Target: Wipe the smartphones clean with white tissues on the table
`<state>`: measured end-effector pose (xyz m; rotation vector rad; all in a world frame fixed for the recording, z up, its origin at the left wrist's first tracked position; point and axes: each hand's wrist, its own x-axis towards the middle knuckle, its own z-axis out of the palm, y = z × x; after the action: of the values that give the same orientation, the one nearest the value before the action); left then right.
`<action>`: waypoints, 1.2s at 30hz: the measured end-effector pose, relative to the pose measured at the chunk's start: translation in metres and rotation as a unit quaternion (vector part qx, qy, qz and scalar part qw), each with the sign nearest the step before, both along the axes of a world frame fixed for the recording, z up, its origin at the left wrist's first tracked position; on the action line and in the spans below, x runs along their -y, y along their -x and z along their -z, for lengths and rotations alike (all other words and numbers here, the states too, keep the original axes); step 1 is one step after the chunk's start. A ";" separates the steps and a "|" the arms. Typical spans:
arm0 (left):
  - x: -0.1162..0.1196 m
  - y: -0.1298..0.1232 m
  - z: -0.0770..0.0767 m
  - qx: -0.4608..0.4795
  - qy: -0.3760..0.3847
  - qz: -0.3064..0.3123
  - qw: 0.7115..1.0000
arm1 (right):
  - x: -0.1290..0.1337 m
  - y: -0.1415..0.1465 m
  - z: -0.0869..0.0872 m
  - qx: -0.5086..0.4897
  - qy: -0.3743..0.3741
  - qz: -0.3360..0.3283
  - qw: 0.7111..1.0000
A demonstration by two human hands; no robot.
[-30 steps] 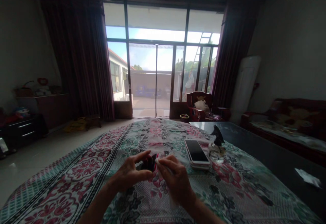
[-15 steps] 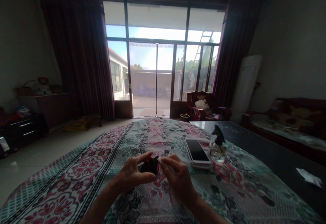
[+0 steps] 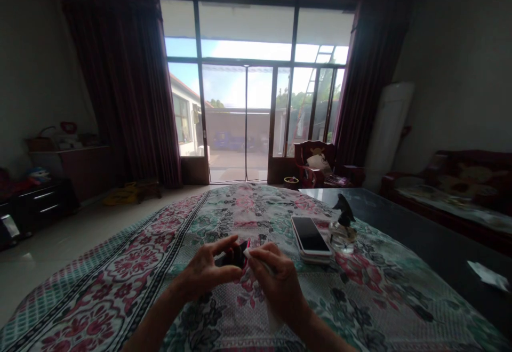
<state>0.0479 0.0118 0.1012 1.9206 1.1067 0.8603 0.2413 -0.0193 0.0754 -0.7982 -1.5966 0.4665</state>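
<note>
- Red-edged dark device (image 3: 232, 258): held between left hand (image 3: 208, 268) and right hand (image 3: 278, 276), above floral cloth (image 3: 240, 210).
- Left hand: half open, thumb and fingers apart, apparently gripping device edges.
- Right hand: pinched on white wipe (image 3: 247, 254), close against red edge.
- Handling: presumably light, stiff, slick, breakable; best held by rim.

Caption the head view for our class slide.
Left hand holds a dark object with a red edge; right hand holds white material against it.
</note>
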 end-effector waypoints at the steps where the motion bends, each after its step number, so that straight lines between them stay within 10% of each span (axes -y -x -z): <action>1: 0.000 -0.001 0.000 0.000 -0.002 0.002 1.000 | -0.001 -0.001 0.001 0.000 0.002 0.004 1.000; 36: 0.002 -0.003 0.000 0.025 0.010 -0.024 0.999 | 0.006 0.004 -0.008 -0.020 0.047 -0.003 0.999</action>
<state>0.0511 0.0101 0.1014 1.8529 1.1316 0.9145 0.2376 -0.0252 0.0836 -0.8493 -1.5498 0.5617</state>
